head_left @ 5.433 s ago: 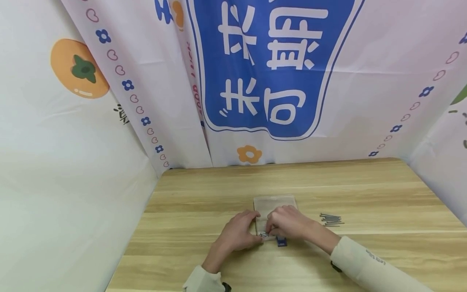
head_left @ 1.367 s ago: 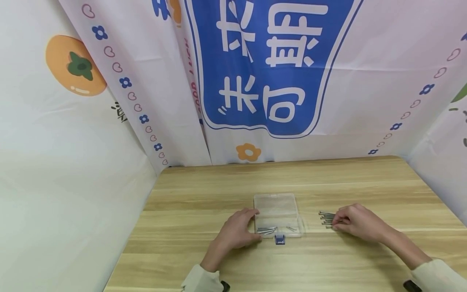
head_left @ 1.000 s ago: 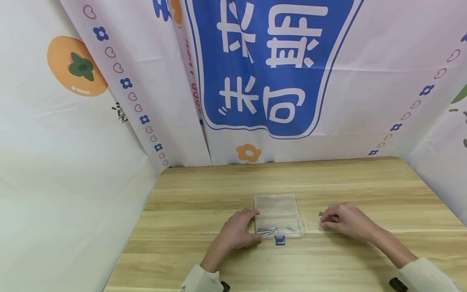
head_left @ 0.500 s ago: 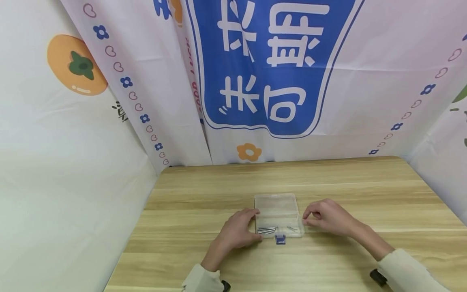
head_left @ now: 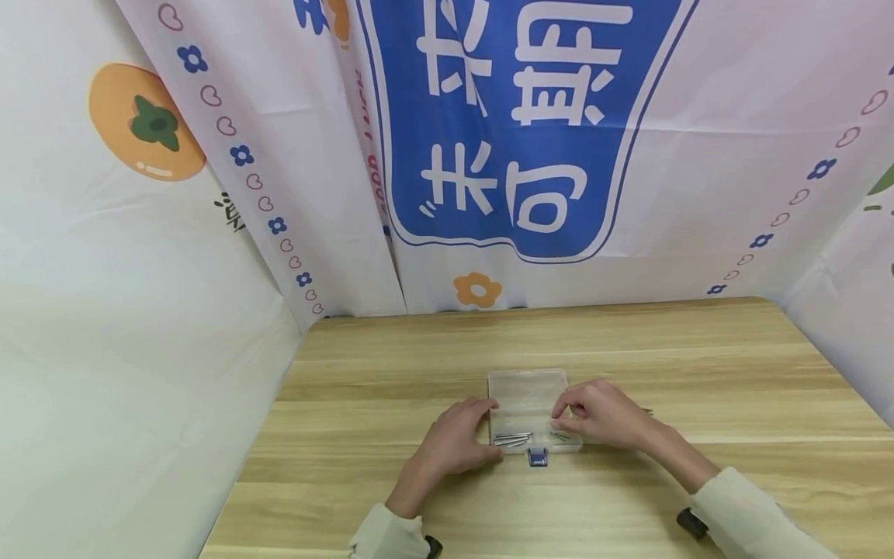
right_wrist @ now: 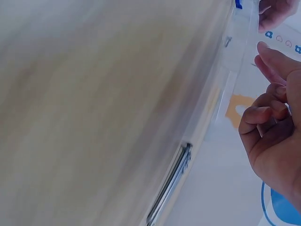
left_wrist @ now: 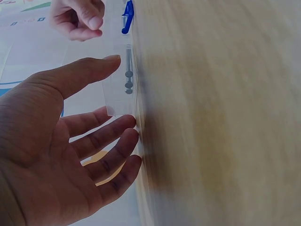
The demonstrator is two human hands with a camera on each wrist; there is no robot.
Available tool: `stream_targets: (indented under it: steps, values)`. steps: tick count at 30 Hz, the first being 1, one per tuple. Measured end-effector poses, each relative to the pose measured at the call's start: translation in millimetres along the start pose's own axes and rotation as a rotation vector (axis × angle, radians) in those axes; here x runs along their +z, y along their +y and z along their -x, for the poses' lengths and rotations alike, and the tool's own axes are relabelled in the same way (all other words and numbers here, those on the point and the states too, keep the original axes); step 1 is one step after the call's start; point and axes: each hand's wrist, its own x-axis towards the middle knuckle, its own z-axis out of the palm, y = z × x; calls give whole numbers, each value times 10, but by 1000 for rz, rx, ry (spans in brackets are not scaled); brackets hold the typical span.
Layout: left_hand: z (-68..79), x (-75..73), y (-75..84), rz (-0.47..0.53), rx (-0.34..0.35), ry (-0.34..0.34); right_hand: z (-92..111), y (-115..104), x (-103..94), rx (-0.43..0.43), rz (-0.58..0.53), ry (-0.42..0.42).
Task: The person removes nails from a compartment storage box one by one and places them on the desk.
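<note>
Box (head_left: 528, 392) on table (head_left: 391, 365); nails (head_left: 513, 440) in its left part; loose nails (right_wrist: 170, 183) to right; cloth (head_left: 684, 202) behind.

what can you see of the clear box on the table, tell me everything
The clear box, plastic by its look, lies on the wood-grained table with its lid open on the far side and a blue clasp at its near edge. Several metal nails lie in its left part, shorter metal pieces in its right. The left hand is at its left side, seemingly touching it; the right hand is over its right part.
</note>
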Motion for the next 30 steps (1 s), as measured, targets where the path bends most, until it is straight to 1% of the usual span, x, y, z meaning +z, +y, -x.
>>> stream_targets:
  steps: [8, 16, 23, 30]
  values:
    - [-7, 3, -1, 0, -1, 8, -117, -110, 81, -24, -22, -33]
    - [-6, -4, 3, -7, -4, 11, -192, -204, 142, -68, -11, -56]
    - [3, -11, 8, -14, 2, 13, -237, -263, 205, -57, -23, -89]
    - [11, -11, 9, -15, -1, 10, -291, -302, 281, -70, -16, -101]
